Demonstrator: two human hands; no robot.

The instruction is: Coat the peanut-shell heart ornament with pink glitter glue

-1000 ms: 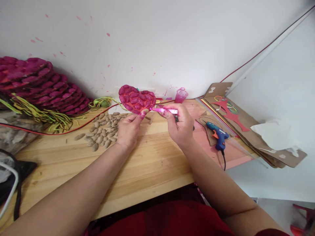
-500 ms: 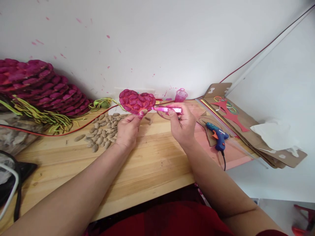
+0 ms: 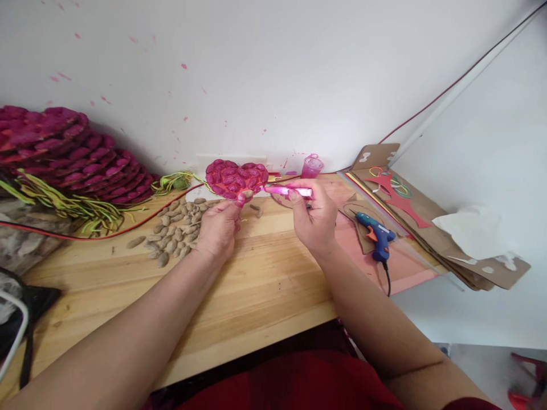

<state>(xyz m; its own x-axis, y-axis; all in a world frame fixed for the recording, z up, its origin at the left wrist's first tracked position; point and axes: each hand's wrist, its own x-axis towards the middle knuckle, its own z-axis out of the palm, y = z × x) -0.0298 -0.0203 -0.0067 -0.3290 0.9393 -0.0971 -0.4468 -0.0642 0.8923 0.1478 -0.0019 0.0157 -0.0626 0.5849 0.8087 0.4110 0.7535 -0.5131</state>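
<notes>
My left hand (image 3: 220, 228) grips the lower tip of a heart-shaped peanut decoration (image 3: 236, 177), holding it raised above the table. Its peanuts are painted magenta, except for a pale one near the bottom tip. In my right hand (image 3: 315, 216) is a white-handled paintbrush (image 3: 294, 191), pinched between thumb and fingers. The pink-stained brush end meets the right edge of the heart. Behind the hands, a small plastic cup (image 3: 312, 166) smeared with pink paint stands against the wall.
Loose peanuts (image 3: 174, 230) lie left of my left hand. Stacked magenta hearts (image 3: 81, 154) with yellow-green strings (image 3: 89, 208) fill the far left. A blue glue gun (image 3: 378, 234) rests at right, beside cardboard (image 3: 465, 262) and white paper (image 3: 474, 230). A red-black cable (image 3: 141, 225) crosses the left side.
The view has shifted slightly. The heart has tipped back a little in my left hand, and the brush tip stays at its right edge.
</notes>
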